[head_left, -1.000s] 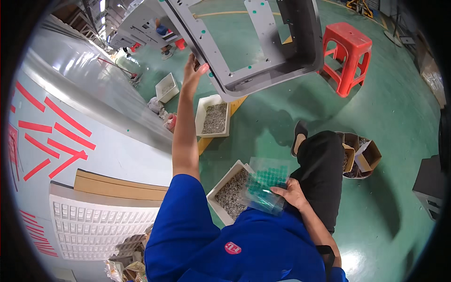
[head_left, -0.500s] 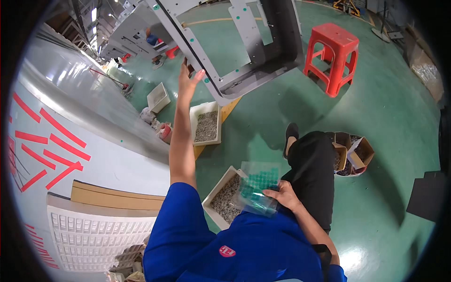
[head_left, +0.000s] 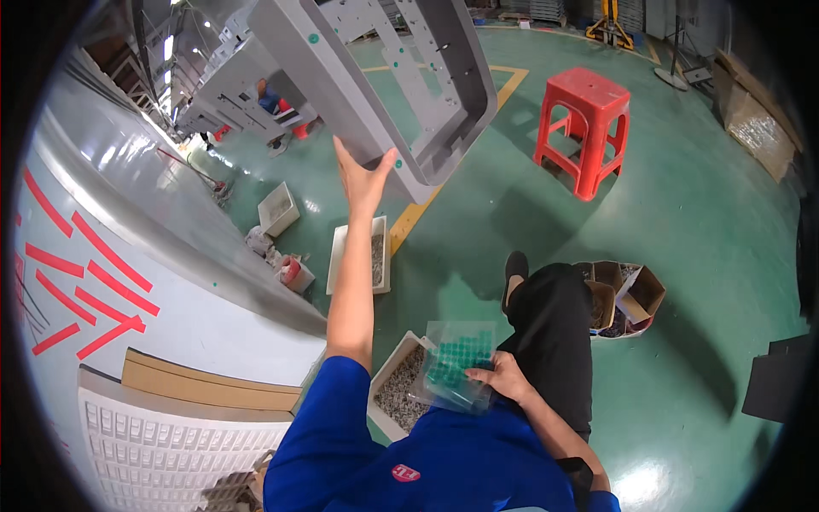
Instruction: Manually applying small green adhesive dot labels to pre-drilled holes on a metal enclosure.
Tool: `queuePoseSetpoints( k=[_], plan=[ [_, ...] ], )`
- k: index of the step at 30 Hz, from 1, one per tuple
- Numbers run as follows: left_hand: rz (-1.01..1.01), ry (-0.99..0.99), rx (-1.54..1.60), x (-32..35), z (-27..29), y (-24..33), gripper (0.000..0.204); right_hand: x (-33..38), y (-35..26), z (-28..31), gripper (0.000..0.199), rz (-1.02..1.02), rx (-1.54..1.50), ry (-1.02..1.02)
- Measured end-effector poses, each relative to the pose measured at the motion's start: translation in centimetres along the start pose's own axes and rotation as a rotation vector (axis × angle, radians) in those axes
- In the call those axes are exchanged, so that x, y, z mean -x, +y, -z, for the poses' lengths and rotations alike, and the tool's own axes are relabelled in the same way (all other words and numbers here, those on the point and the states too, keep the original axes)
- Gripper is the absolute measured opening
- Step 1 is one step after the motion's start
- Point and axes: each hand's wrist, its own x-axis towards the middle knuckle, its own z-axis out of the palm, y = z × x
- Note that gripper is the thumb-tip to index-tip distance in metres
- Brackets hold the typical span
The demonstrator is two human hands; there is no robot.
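A large grey frame-like housing (head_left: 341, 90) with wide openings and small green round dots is held up at the top of the view. My left hand (head_left: 365, 181) grips its lower edge, arm stretched out, with the thumb near a green dot and the fingers on the outer side wall. Low in front of my body, my right hand (head_left: 505, 375) pinches a clear plastic sheet of green round stickers (head_left: 459, 357) by its right side. The thumb lies on top of the sheet, and the other fingers are partly hidden.
White bins of greyish bits stand on the floor: one (head_left: 384, 405) below the sheet, another (head_left: 337, 260) behind my left forearm. A red plastic stool (head_left: 589, 90) is ahead right, open cardboard boxes (head_left: 647, 292) beside my leg. A white panel with red strips (head_left: 171, 282) lies left.
The housing has turned and shifted left, showing more of its side wall. My left hand has moved slightly right and down with it. My right hand still holds the sticker sheet.
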Motion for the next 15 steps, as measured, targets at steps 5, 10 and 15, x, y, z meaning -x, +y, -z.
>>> queuePoseSetpoints(
  k=[5,10,15],
  plan=[
    [0.053,-0.035,0.058,2.4,-1.6,2.8,0.121,-0.1,0.4,0.3,0.021,0.002,0.076,-0.014],
    [0.061,-0.157,0.214,4.7,-3.8,2.8,0.110,0.0,-0.4,-0.1,0.023,-0.037,0.085,-0.014],
    [-0.043,-0.274,0.021,7.5,-8.0,4.6,0.102,-0.4,1.6,0.2,0.023,-0.037,0.097,0.004]
  ],
)
